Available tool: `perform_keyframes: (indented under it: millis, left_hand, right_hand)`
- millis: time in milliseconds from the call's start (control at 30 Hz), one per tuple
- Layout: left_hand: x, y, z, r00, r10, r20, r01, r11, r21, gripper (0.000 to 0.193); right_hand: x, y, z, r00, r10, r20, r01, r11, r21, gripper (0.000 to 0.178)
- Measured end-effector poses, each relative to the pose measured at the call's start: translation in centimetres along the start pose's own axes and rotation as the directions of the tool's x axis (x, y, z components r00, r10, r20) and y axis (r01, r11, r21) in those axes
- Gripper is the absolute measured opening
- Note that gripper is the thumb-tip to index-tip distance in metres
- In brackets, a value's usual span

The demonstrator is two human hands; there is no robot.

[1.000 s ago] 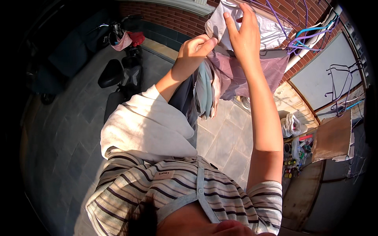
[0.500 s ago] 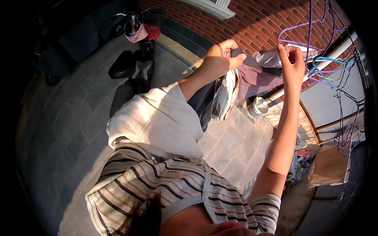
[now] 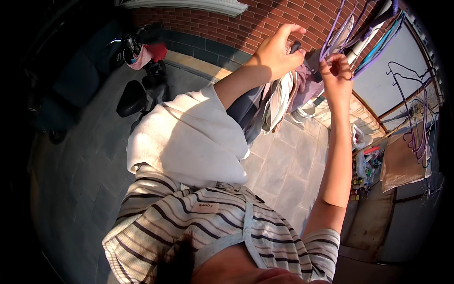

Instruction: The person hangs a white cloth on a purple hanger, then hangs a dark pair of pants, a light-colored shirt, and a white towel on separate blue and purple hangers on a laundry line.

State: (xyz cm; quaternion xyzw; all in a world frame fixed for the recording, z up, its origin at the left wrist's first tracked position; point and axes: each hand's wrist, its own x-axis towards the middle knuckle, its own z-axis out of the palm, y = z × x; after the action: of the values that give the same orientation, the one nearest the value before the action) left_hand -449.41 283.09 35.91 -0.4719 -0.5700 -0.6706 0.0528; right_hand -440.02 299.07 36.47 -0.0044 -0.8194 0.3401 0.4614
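My left hand (image 3: 279,54) is raised in the upper middle, its thumb and fingers closed round the dark grey band of a mauve garment (image 3: 307,90). A white cloth (image 3: 189,137) drapes over my left forearm. Just right of it, my right hand (image 3: 336,71) has its fingers curled together at the lower corner of a purple clothes hanger (image 3: 326,45); the exact grip is partly hidden. White and dark clothes (image 3: 273,111) hang below and behind my left hand. Beside my right hand, more hangers, purple and blue (image 3: 383,42), hang from a pale pole (image 3: 364,47).
A red brick wall (image 3: 203,28) stands ahead. At left is a parked scooter (image 3: 135,97) with a pink cloth (image 3: 139,57). Several dark hangers (image 3: 416,118), a brown board (image 3: 402,158) and clutter (image 3: 364,173) are at right. A whitish bucket (image 3: 302,112) sits beyond the clothes.
Both hands have shifted up and the right hand moved left, closer to the left one. The purple hanger has swung to a steeper tilt. The view has turned somewhat toward the right.
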Motion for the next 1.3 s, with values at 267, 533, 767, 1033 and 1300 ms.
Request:
perform_keyframes:
  millis: [267,533,767,1033,1300]
  left_hand:
    - [1.1,3.1,4.7,0.976,0.073,0.206,-0.084,0.995,0.047,0.031]
    - [0.2,3.9,4.5,0.988,0.143,0.051,-0.135,0.981,-0.138,0.061]
    - [-3.4,1.7,3.3,0.951,-0.146,0.271,0.114,0.985,0.128,0.071]
    - [-4.5,-2.0,5.8,0.971,0.009,0.238,-0.072,0.963,0.260,0.033]
    - [-3.6,-1.7,6.3,0.977,-0.077,0.198,0.071,0.997,0.041,0.023]
  right_hand:
    - [-2.2,-0.6,-1.8,0.881,-0.468,-0.076,0.355,0.757,-0.548,0.032]
    - [-3.5,2.0,-1.6,0.913,-0.407,-0.035,0.365,0.851,-0.378,0.032]
    - [-5.5,0.4,-2.4,1.000,0.004,0.021,-0.008,0.974,0.225,0.016]
    - [-4.9,-2.6,-3.6,0.844,-0.460,0.276,0.499,0.862,-0.087,0.015]
    - [5.2,1.0,-4.1,0.870,-0.493,-0.016,0.419,0.756,-0.503,0.036]
